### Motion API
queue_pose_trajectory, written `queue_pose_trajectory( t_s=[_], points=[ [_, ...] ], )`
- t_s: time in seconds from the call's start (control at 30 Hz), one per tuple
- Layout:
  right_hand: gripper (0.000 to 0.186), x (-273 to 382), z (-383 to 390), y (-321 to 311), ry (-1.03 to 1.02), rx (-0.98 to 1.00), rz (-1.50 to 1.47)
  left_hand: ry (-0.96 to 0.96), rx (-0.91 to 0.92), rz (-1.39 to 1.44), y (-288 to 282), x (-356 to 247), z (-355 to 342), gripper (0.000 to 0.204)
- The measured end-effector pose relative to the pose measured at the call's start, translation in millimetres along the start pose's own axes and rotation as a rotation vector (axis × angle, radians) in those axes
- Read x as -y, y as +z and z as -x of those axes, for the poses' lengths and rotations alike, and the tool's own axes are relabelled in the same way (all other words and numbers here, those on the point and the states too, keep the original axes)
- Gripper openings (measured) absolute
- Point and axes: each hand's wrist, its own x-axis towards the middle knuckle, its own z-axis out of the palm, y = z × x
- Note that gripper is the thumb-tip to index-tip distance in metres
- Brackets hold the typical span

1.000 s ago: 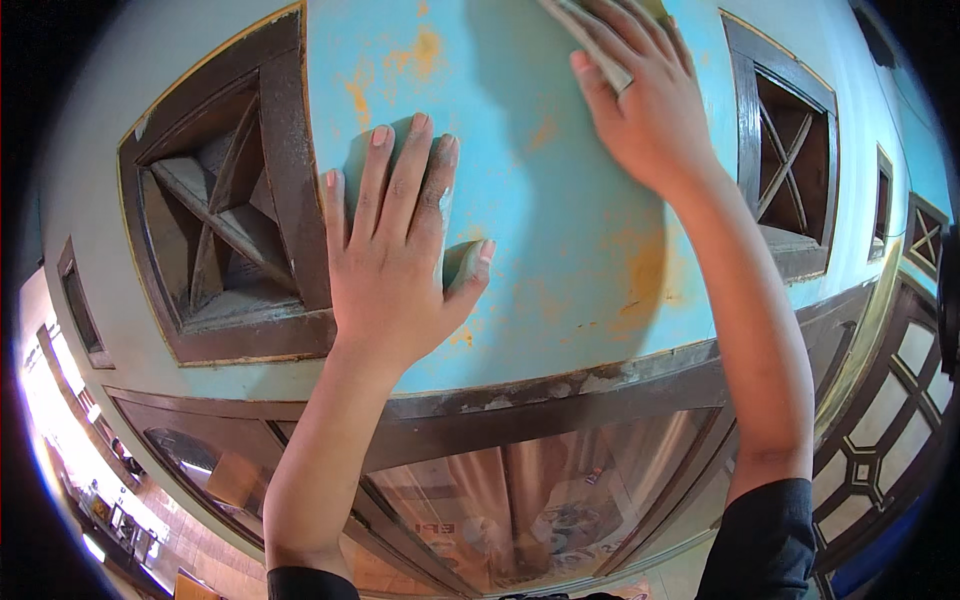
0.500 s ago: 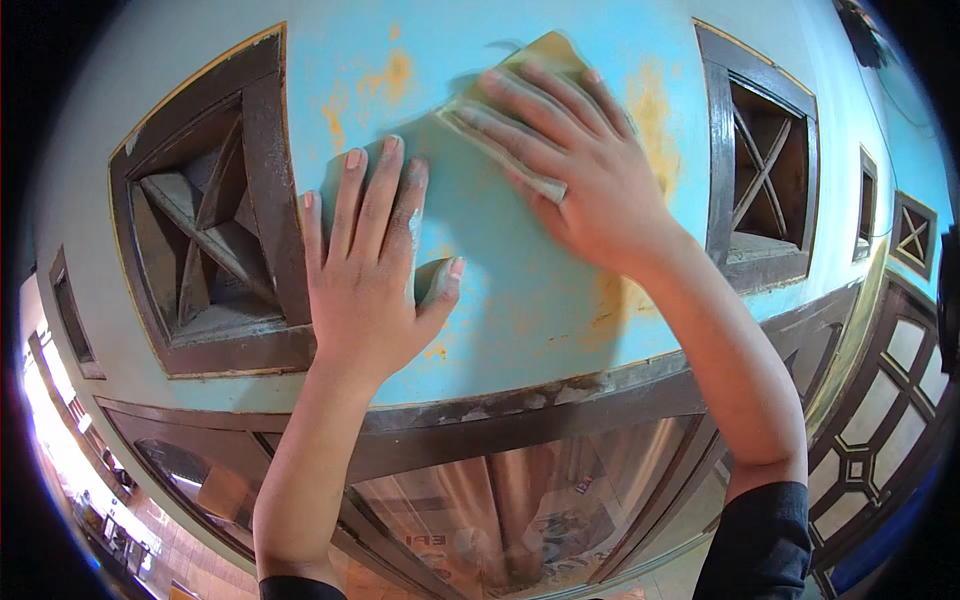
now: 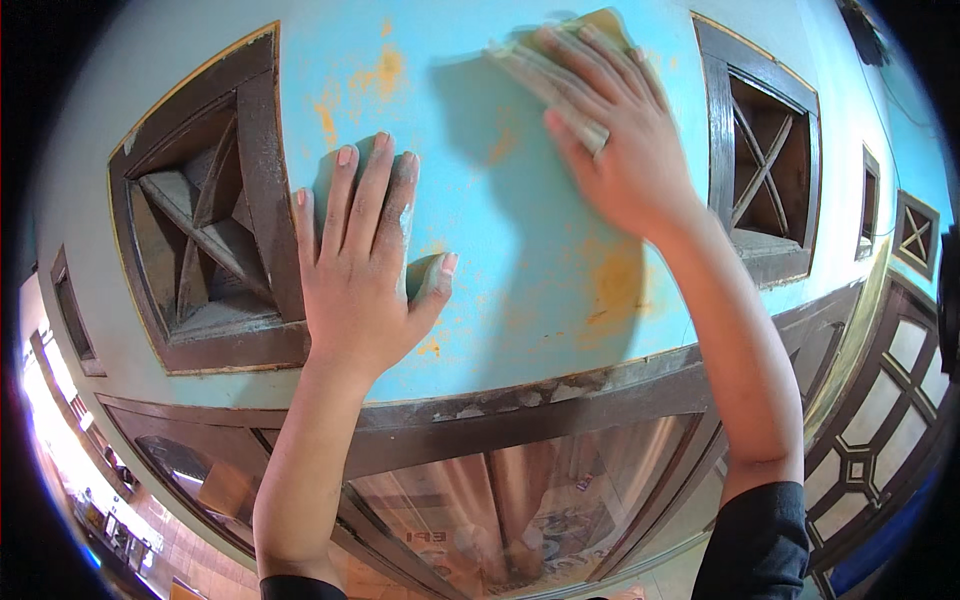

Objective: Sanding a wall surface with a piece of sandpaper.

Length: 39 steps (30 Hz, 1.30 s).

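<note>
Before me rises a turquoise wall (image 3: 465, 210) with worn orange-yellow patches. My right hand (image 3: 640, 155) presses a tan sheet of sandpaper (image 3: 603, 22) to its upper part, right of the middle. The sheet shows past the fingertips and along the thumb side, where its pale edge lies under the fingers; motion blurs both. My left hand (image 3: 355, 270) rests flat on the wall at the left, fingers stretched upward and thumb apart, with nothing in it. Whitish dust marks its index finger.
Dark wooden vent frames with crossed slats flank the work area, one at the left (image 3: 290, 200) and one at the right (image 3: 715, 150). Below runs a brown window frame (image 3: 540, 395) with glass and curtains behind it. A panelled door (image 3: 870, 430) stands far right.
My right hand and the sandpaper have slid up and to the right across the wall, uncovering an orange patch. My left hand stays nearly in place.
</note>
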Motion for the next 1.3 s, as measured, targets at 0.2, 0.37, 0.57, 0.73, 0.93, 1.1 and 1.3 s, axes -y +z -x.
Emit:
queue_pose_trajectory(
  t_s=[0.2,0.37,0.57,0.73,0.93,1.1,1.3],
  points=[
    [0.046,28.5,4.2,4.3,0.027,-0.023,-0.02,-0.014,0.002,-0.011,-1.0,3.2,2.6,0.073],
    [0.043,-6.5,-8.7,7.2,0.067,-0.188,0.055,0.005,-0.024,-0.009,2.1,2.1,1.1,0.073],
    [0.044,34.1,0.5,8.8,0.1,-0.104,-0.011,0.004,-0.015,-0.02,2.7,4.8,3.5,0.073],
    [0.047,-2.0,-2.0,2.2,0.098,-0.089,0.074,0.024,0.008,-0.029,1.8,1.1,0.5,0.074],
    [0.055,35.6,13.7,0.9,0.12,-0.105,0.039,0.006,-0.013,-0.02,2.1,4.6,3.2,0.074],
    [0.059,17.8,25.7,-4.7,0.087,0.024,-0.035,0.002,-0.019,-0.003,1.4,1.6,1.6,0.075],
    [0.059,52.9,33.9,-13.2,0.083,0.138,-0.096,0.0,-0.01,-0.001,3.2,5.3,4.7,0.075]
  ],
)
